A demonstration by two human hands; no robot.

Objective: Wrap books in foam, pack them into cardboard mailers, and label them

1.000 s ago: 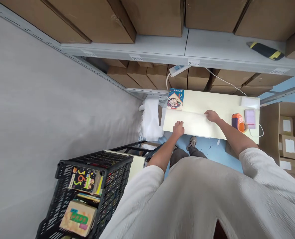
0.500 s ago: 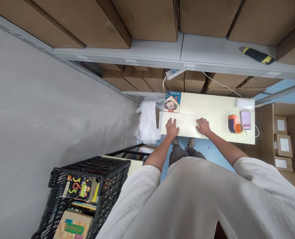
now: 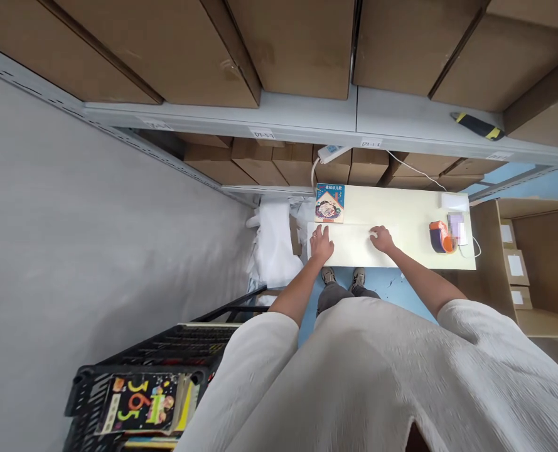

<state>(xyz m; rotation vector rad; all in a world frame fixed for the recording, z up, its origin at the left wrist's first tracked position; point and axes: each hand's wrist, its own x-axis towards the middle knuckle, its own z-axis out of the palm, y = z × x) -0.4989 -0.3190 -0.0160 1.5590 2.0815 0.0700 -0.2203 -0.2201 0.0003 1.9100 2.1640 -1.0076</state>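
Note:
A pale sheet [image 3: 349, 245] lies along the near edge of the cream table [image 3: 396, 204]. My left hand [image 3: 321, 244] rests on the sheet's left part, fingers spread, holding nothing. My right hand [image 3: 382, 239] touches the sheet's right part; its fingers are curled, and whether they pinch the sheet is too small to make out. Just beyond my left hand is a blue picture book [image 3: 329, 204], flat at the table's far left corner. An orange and dark tape dispenser [image 3: 441, 238] stands to the right of my right hand.
A phone-like device [image 3: 456, 228] and a white box [image 3: 454, 201] are at the table's right end. Shelves with cartons [image 3: 302, 50] rise beyond, holding a yellow-black cutter [image 3: 477, 125]. A black crate [image 3: 83, 392] of books stands lower left; an open carton [image 3: 542, 263] is at right.
The camera view has shifted, so the shelf appears lower and the crate farther down. My right hand's fingers look more drawn together; my left hand stays on the sheet.

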